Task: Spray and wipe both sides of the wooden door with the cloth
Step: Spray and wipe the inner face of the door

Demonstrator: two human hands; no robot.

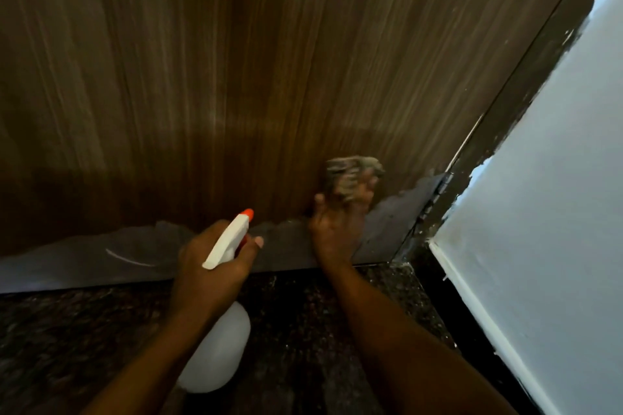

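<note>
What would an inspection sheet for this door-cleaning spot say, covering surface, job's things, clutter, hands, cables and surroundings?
Surface: wooden door, brown grain, with a grey ragged-edged strip along its bottom.
Job's things: cloth against the door, low on the right; white spray bottle, orange nozzle pointing toward the door.
Clutter: nothing seen.
Hands: left hand grips the spray bottle; right hand presses the cloth to the door.
Cables: nothing seen.
Surroundings: dark speckled floor; pale wall at right.
</note>
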